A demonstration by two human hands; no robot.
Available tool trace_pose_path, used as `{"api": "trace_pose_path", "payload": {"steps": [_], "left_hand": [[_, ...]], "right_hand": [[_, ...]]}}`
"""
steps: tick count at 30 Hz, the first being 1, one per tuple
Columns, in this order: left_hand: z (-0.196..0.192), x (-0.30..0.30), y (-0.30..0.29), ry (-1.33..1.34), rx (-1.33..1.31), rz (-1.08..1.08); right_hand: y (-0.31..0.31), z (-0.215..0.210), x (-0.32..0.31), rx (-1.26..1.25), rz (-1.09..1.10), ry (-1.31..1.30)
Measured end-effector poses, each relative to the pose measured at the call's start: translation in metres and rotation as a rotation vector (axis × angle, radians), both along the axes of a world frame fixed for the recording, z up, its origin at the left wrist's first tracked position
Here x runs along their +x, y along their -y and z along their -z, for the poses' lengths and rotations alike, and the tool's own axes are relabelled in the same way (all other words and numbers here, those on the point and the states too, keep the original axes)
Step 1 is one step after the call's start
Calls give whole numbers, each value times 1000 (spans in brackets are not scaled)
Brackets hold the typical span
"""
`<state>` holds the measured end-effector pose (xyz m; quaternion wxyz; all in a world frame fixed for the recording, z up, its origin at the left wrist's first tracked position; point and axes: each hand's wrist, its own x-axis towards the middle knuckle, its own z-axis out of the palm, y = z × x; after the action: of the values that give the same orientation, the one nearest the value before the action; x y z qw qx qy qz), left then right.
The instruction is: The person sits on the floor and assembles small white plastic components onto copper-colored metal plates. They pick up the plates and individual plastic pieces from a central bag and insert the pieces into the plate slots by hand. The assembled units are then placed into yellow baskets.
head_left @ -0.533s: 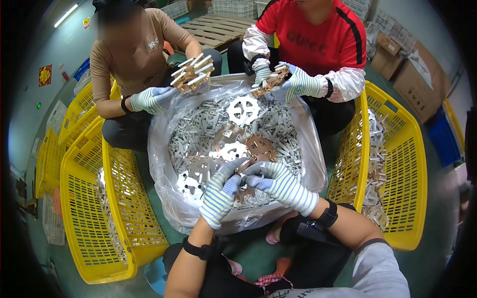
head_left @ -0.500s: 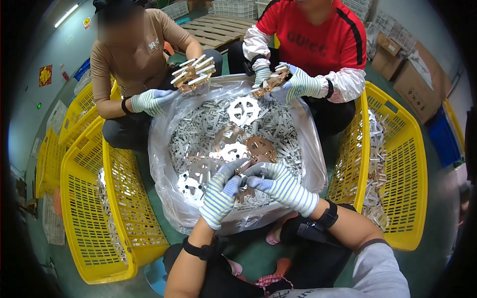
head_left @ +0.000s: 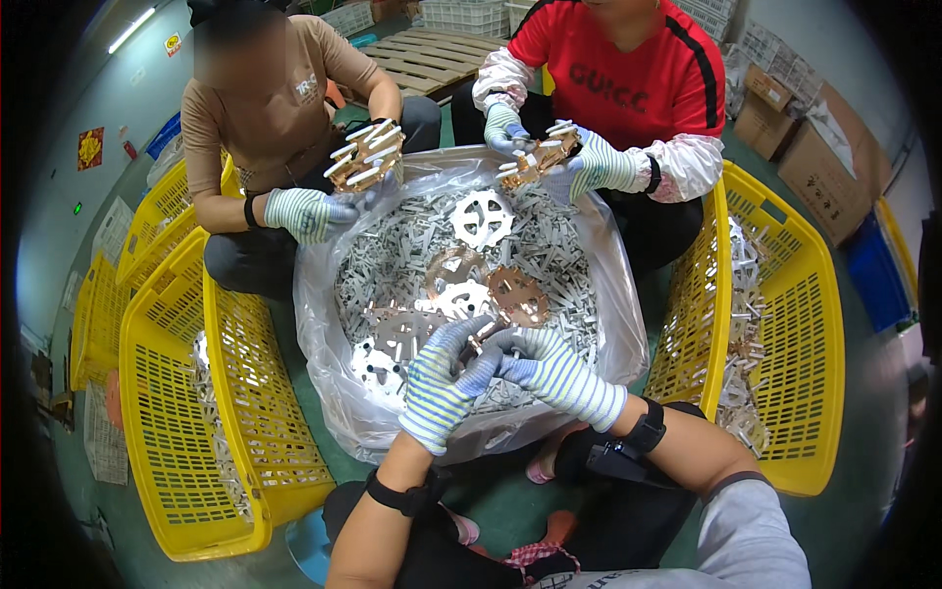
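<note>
My left hand (head_left: 439,383) and my right hand (head_left: 561,378), both in striped knit gloves, meet over the near side of a large bin lined with clear plastic (head_left: 324,378). Between their closed fingers is a copper-coloured metal disc (head_left: 488,336), mostly covered by the gloves. Loose pale strips (head_left: 388,250) fill the bin. On top of them lie a silver cut-out disc (head_left: 482,219), a copper-coloured disc (head_left: 517,297) and several others, some overlapping just beyond my hands.
Across the bin, two gloved co-workers hold copper-coloured discs with white strips sticking out, one at left (head_left: 367,157), one at right (head_left: 540,155). Yellow slatted baskets stand at left (head_left: 162,481) and right (head_left: 812,393). A wooden pallet (head_left: 432,59) lies behind; cardboard boxes (head_left: 834,167) stand far right.
My hands have drawn closer together, and the right fingers now cover more of the held disc. The left co-worker's disc has shifted left and down; the right co-worker's glove has moved left.
</note>
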<state>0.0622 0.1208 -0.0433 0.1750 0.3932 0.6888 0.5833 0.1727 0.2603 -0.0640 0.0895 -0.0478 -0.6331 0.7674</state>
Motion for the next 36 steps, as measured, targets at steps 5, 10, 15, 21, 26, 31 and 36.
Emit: {"api": "trace_pose_path", "payload": {"steps": [5, 10, 15, 21, 26, 31, 36], "left_hand": [[5, 2, 1, -105, -52, -11], [19, -11, -4, 195, 15, -114], [21, -25, 3, 477, 160, -58], [12, -9, 1, 33, -47, 92], [19, -11, -4, -56, -93, 21], [24, -19, 1, 119, -13, -35], [24, -12, 1, -1, -4, -14]], "right_hand": [[2, 2, -1, -58, -34, 5], [2, -13, -1, 70, 58, 39], [-8, -24, 5, 391, 104, 96], [-10, -8, 3, 691, 7, 99], [-7, -11, 5, 456, -3, 177], [-16, -27, 1, 758, 203, -34], [-17, -28, 4, 820, 126, -19]]}}
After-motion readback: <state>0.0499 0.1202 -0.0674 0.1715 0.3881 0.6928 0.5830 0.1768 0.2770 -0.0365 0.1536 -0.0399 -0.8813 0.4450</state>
